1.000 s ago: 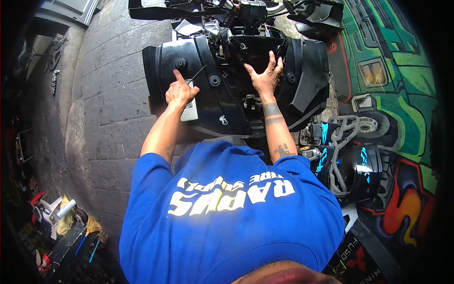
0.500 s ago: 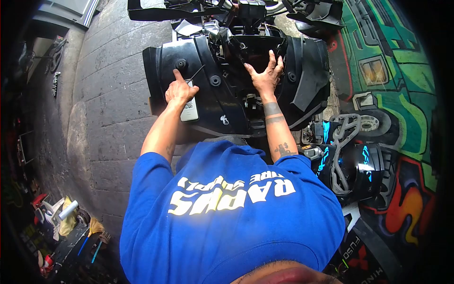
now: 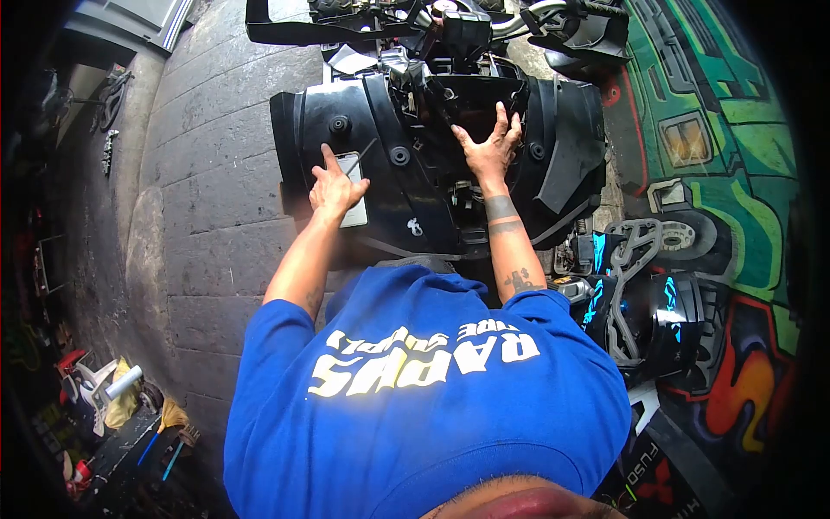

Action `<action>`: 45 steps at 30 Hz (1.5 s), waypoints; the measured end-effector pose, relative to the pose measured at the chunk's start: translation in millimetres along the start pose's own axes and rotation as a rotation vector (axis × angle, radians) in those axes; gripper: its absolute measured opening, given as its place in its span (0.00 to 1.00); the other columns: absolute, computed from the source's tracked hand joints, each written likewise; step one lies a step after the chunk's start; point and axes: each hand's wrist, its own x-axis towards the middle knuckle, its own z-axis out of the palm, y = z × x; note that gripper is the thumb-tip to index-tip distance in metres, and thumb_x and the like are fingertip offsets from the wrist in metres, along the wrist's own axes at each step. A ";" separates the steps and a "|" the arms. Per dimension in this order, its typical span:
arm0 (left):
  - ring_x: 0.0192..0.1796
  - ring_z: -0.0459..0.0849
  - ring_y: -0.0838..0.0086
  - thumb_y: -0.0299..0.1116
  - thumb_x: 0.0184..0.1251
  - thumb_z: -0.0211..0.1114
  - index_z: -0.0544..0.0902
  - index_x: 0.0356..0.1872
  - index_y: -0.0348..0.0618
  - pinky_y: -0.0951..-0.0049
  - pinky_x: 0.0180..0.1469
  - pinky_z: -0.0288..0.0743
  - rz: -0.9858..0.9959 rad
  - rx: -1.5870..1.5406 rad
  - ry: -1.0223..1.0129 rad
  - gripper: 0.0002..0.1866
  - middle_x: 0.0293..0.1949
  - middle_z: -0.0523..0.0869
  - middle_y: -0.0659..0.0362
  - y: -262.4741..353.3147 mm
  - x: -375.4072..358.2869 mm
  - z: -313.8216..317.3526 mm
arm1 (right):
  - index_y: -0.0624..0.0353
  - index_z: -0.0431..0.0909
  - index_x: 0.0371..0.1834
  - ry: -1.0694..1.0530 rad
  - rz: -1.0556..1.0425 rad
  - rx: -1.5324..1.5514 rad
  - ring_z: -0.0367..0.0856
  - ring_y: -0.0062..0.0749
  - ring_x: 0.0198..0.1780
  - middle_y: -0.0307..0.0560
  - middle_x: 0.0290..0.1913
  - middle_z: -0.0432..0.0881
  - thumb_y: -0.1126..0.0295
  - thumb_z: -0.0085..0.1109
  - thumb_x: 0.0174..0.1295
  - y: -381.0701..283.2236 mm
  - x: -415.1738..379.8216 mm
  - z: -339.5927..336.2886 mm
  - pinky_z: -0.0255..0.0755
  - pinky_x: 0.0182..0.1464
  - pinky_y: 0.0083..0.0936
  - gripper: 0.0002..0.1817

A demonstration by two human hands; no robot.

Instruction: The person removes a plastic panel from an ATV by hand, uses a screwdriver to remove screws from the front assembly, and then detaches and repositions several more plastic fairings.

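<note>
- Your left hand [image 3: 337,187], index finger out, partly covers a phone [image 3: 354,214] on the black panel [image 3: 393,201]; whether it grips the thin rod [image 3: 364,153], I cannot tell.
- Your right hand [image 3: 491,156] is open, fingers spread, at the panel's middle.

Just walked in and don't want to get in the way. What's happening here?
A person in a blue shirt has both hands over the front of a vehicle. The left hand, forefinger extended, is over a black panel, by a pale flat rectangle. A thin rod shows there; whether it is gripped is unclear. The right hand is spread at the opening beside the other panel.
</note>
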 end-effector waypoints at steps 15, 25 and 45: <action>0.45 0.80 0.46 0.48 0.44 0.66 0.34 0.70 0.45 0.56 0.48 0.76 -0.074 -0.040 0.008 0.58 0.51 0.67 0.36 5.3 -0.2 5.6 | 0.45 0.54 0.67 0.014 -0.013 0.003 0.49 0.55 0.67 0.60 0.65 0.50 0.44 0.70 0.41 -0.9 -0.3 -1.0 0.54 0.64 0.49 0.50; 0.48 0.77 0.44 0.54 0.43 0.71 0.34 0.70 0.47 0.52 0.49 0.74 -0.044 -0.106 0.060 0.62 0.52 0.66 0.39 0.7 -13.6 13.3 | 0.44 0.54 0.67 0.012 -0.012 0.012 0.49 0.55 0.68 0.59 0.65 0.49 0.44 0.70 0.41 0.3 0.0 -0.5 0.55 0.63 0.52 0.50; 0.15 0.66 0.82 0.42 0.45 0.70 0.71 0.54 0.41 0.82 0.18 0.58 -0.215 -1.007 -0.633 0.33 0.24 0.75 0.63 -162.9 -130.4 2.0 | 0.56 0.68 0.57 -0.645 -0.528 0.396 0.64 0.48 0.62 0.54 0.58 0.70 0.47 0.58 0.54 -23.7 -117.9 -32.1 0.59 0.60 0.45 0.32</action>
